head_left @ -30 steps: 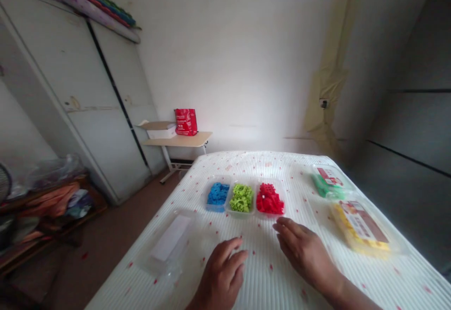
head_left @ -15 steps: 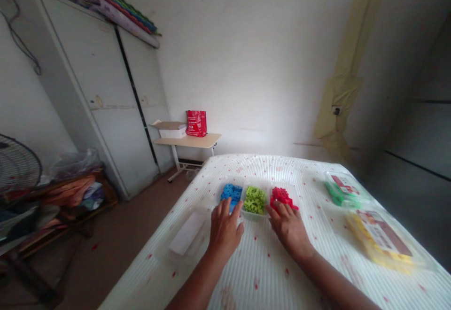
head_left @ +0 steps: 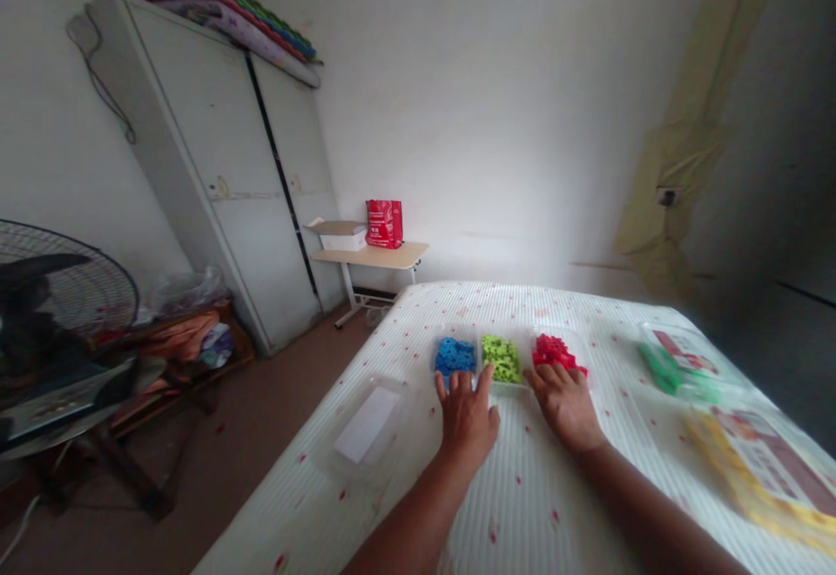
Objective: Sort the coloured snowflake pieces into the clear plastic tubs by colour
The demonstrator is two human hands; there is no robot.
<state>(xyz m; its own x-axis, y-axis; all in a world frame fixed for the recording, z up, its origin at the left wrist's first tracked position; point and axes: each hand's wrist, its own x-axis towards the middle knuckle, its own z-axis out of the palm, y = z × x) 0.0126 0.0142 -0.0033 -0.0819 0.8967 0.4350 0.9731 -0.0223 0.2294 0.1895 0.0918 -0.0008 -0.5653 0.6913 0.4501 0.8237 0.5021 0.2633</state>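
Observation:
Three clear tubs stand side by side on the white spotted bed cover (head_left: 522, 505): one of blue pieces (head_left: 455, 355), one of green pieces (head_left: 501, 358), one of red pieces (head_left: 555, 352). My left hand (head_left: 467, 416) lies flat with fingers spread, its fingertips at the near edge of the blue and green tubs. My right hand (head_left: 567, 400) also lies flat and open, fingertips touching the near edge of the red tub. Neither hand holds anything.
A clear lidded box (head_left: 367, 425) lies left of my left hand. At the right lie a green packet (head_left: 672, 361) and a yellow packet (head_left: 764, 470). Beyond the bed are a wardrobe (head_left: 215, 183), a small table with a red bag (head_left: 384, 223), and a fan (head_left: 58, 287).
Both hands have reached forward from the near part of the bed to the tubs' front edges. The view has swung left, showing more of the fan and wardrobe.

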